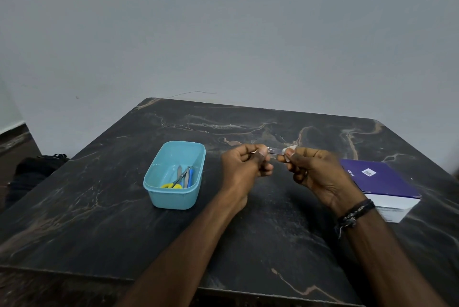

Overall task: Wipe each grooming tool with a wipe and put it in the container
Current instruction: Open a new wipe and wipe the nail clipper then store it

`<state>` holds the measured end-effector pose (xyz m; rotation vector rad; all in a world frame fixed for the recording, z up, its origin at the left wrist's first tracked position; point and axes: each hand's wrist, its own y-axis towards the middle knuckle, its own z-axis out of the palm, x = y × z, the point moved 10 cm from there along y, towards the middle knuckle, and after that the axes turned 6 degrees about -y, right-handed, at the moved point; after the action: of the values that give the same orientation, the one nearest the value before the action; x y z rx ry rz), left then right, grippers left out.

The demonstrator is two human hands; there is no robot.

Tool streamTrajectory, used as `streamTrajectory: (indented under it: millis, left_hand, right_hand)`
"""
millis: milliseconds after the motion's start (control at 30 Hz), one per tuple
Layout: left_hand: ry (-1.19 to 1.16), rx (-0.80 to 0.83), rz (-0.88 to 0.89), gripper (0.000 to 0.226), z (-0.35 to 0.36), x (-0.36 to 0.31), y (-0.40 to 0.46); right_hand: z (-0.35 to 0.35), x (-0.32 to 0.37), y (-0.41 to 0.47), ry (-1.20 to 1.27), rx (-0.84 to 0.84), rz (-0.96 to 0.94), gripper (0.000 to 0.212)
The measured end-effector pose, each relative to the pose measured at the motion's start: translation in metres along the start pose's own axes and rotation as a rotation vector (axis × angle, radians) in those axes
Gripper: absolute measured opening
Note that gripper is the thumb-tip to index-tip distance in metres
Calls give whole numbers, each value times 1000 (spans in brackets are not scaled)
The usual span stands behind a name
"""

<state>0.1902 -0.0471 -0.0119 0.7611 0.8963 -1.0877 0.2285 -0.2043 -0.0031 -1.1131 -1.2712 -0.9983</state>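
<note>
Above the middle of the dark marble table [248,232], my left hand [244,165] pinches one end of a small metal grooming tool [274,150], which looks like a nail clipper. My right hand [315,170] pinches a white wipe [289,151] around the tool's other end. To the left of my hands stands a light blue plastic container [159,182]. Inside it lie several tools: yellow-handled scissors [171,186], a metal file [179,170] and a blue-handled tool [190,177].
A purple and white box [380,182] lies on the table to the right of my right hand. A dark bag or clothing [32,170] sits on the floor past the table's left edge. A plain grey wall stands behind the table.
</note>
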Motion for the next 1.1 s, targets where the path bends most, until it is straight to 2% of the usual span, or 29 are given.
streamTrajectory:
  millis: [100, 233, 467, 633, 900, 1100]
  left_hand:
    - [-95, -32, -17, 14, -4, -1, 2]
    - [-105, -43, -14, 17, -6, -2, 3]
    - [-77, 8, -99, 26, -2, 5, 3]
    - [-49, 60, -133, 21, 6, 11, 0]
    - [-152, -58, -118, 21, -5, 10, 3]
    - [-51, -64, -94, 18, -5, 11, 1]
  right_hand:
    - [11, -3, -3, -124, 101, 18, 12]
    - [22, -8, -6, -221, 197, 45, 26]
    - [32, -9, -10, -258, 252, 35, 20]
    - [31, -5, -11, -225, 198, -3, 11]
    - [44, -10, -12, -341, 257, -35, 9]
    - [28, -2, -6, -265, 108, -79, 13]
